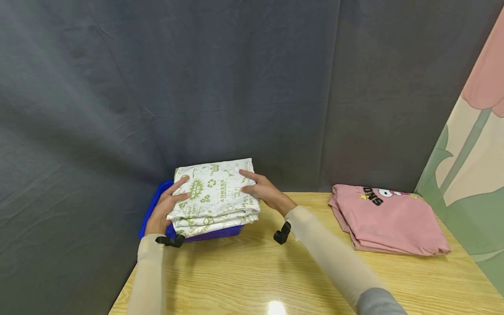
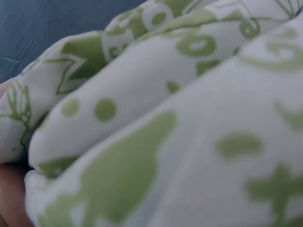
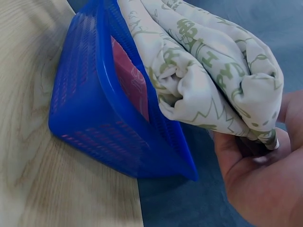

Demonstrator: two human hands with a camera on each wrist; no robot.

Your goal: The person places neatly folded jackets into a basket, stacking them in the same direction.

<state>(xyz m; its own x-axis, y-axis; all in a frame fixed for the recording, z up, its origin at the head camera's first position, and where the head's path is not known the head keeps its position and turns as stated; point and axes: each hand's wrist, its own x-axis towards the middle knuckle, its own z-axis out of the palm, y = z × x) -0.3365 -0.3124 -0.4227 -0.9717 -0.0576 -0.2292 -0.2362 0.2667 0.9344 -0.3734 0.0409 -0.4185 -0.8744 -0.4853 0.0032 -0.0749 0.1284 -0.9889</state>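
Observation:
A thick folded white cloth [image 1: 214, 188] with green print is held in both hands above a blue plastic basket [image 1: 220, 235]. My left hand [image 1: 163, 209] grips its left side, fingers lying over the top. On the opposite side, my right hand [image 1: 267, 191] grips the edge with fingers on top; in the right wrist view the thumb and fingers [image 3: 227, 153] pinch the folded end. Soft layered folds of the white cloth [image 2: 128, 109] fill the left wrist view. Inside the basket [image 3: 106, 85] lies something reddish-pink [image 3: 130, 78] with pale lines, partly hidden by the cloth.
A folded pink cloth [image 1: 393, 225] with a cartoon print lies on the right of the wooden table [image 1: 244, 271]. Dark grey curtain [image 1: 236, 87] hangs behind and to the left. A wall with flower pattern [image 1: 472, 175] borders the right side.

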